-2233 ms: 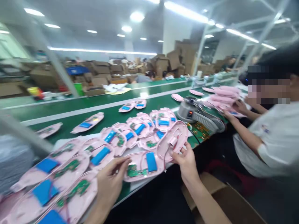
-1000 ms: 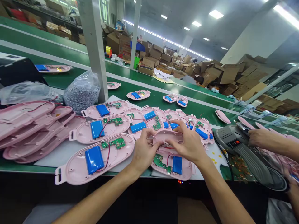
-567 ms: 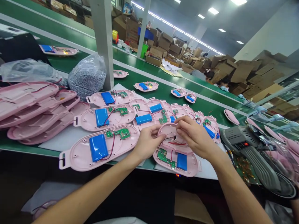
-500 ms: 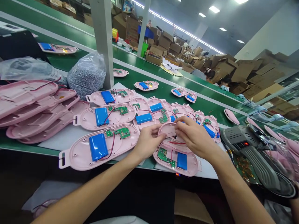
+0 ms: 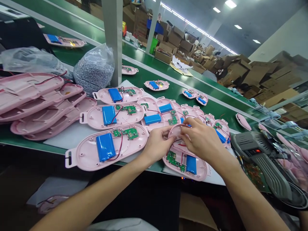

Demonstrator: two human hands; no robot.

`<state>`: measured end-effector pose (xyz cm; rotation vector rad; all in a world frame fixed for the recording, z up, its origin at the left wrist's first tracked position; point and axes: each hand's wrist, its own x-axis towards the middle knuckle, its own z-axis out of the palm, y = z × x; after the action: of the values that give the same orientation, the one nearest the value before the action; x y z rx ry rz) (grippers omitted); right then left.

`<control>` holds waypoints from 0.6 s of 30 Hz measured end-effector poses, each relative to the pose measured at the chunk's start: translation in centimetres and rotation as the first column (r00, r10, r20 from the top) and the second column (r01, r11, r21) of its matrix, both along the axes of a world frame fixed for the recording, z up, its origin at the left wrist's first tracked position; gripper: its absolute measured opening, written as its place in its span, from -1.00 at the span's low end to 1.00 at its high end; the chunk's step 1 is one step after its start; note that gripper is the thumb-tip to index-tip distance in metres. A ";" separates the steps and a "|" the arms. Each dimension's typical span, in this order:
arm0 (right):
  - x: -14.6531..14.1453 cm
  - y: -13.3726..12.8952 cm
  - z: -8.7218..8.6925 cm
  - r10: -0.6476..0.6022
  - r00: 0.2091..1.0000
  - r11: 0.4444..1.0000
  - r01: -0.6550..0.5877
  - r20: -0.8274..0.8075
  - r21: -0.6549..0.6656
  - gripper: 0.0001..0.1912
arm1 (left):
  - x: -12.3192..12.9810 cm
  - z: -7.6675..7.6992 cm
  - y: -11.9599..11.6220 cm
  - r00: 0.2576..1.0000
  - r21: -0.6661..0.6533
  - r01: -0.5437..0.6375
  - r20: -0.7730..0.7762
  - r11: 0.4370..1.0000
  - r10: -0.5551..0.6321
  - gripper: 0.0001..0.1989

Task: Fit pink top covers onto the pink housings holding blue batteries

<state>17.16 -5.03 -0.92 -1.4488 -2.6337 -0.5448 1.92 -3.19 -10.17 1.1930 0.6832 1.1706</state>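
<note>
My left hand (image 5: 157, 144) is closed on the left edge of a pink plastic shell (image 5: 175, 131), thumb on its inner face. Over the same shell, my right hand (image 5: 201, 138) has its fingers bent together inside the rim, near a dark and red wire; the fingertips are partly hidden. Beneath the held shell lies another pink shell (image 5: 199, 170) with a green circuit board (image 5: 175, 161) and a blue battery pack (image 5: 191, 165). Left of my hands, a large pink shell (image 5: 88, 157) holds a blue battery pack (image 5: 106, 147) and a circuit board (image 5: 130, 133).
Several similar shells with batteries spread across the bench. A stack of pink shells (image 5: 29, 96) stands at left, beside a clear bag of small metal parts (image 5: 95, 69). A grey post (image 5: 113, 41) rises behind. A grey tool with a red-lit switch (image 5: 262, 160) sits at right.
The camera view has shifted, so the bench items appear further right and the left-side ones slightly higher. Both hands stay at the held shell; my right fingers now cover more of the wire.
</note>
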 end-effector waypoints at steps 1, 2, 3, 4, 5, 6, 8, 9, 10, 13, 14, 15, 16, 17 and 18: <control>0.2 -0.2 0.4 0.002 0.999 1.000 -0.001 -0.046 0.018 -0.78 | -0.1 0.0 0.0 1.000 0.001 -0.009 -0.003 1.000 0.009 -0.63; 0.5 -0.5 0.8 0.007 0.994 1.000 -0.004 -0.106 0.026 -0.78 | -0.1 0.0 0.0 1.000 0.002 -0.017 -0.010 1.000 0.017 -0.62; 0.9 -0.8 1.1 0.010 0.985 1.000 -0.008 -0.174 0.010 -0.78 | -0.2 0.0 0.0 0.999 0.003 -0.024 -0.021 1.000 0.024 -0.62; 1.3 -1.1 1.3 0.006 0.969 0.999 -0.015 -0.248 -0.033 -0.78 | -0.3 0.0 0.0 0.999 0.004 -0.028 -0.036 1.000 0.028 -0.63; 1.9 -1.4 1.3 -0.006 0.947 0.995 -0.025 -0.321 -0.095 -0.79 | -0.3 -0.1 0.0 0.998 0.005 -0.031 -0.054 1.000 0.031 -0.63; 2.4 -1.6 1.2 -0.029 0.921 0.987 -0.036 -0.388 -0.159 -0.80 | -0.4 -0.1 0.0 0.997 0.007 -0.035 -0.072 0.999 0.036 -0.63; 3.2 -1.9 0.6 -0.082 0.868 0.966 -0.051 -0.489 -0.252 -0.82 | -0.4 -0.1 0.1 0.994 0.018 -0.046 -0.102 0.999 0.048 -0.64; 3.4 -2.0 0.2 -0.099 0.848 0.962 -0.053 -0.521 -0.269 -0.82 | -0.4 -0.2 0.2 0.992 0.024 -0.053 -0.111 0.998 0.056 -0.65; 3.6 -2.0 -0.2 -0.106 0.834 0.962 -0.051 -0.542 -0.268 -0.81 | -0.3 -0.2 0.2 0.991 0.030 -0.059 -0.120 0.998 0.062 -0.65; 3.4 -2.1 -0.8 -0.111 0.825 0.968 -0.036 -0.554 -0.247 -0.79 | -0.2 -0.3 0.3 0.990 0.044 -0.059 -0.128 0.997 0.065 -0.68; 3.2 -2.1 -0.9 -0.117 0.824 0.969 -0.028 -0.554 -0.246 -0.81 | -0.2 -0.3 0.3 0.989 0.047 -0.058 -0.131 0.997 0.064 -0.70; 3.1 -2.1 -0.8 -0.129 0.821 0.968 -0.017 -0.555 -0.250 -0.82 | -0.2 -0.3 0.3 0.989 0.050 -0.058 -0.134 0.997 0.065 -0.70; 2.9 -2.1 -0.8 -0.143 0.817 0.966 -0.006 -0.558 -0.257 -0.83 | -0.3 -0.3 0.2 0.988 0.055 -0.062 -0.136 0.997 0.069 -0.69; 2.8 -2.0 -0.7 -0.158 0.813 0.965 0.007 -0.561 -0.262 -0.84 | -0.3 -0.3 0.1 0.988 0.059 -0.066 -0.138 0.996 0.073 -0.65; 2.6 -2.0 -0.6 -0.170 0.808 0.965 0.020 -0.563 -0.263 -0.85 | -0.3 -0.3 0.0 0.987 0.066 -0.070 -0.137 0.995 0.079 -0.60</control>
<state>19.79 -7.00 -1.56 -1.5080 -2.1850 0.2206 1.60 -3.18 -10.45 1.3198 0.8084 1.1846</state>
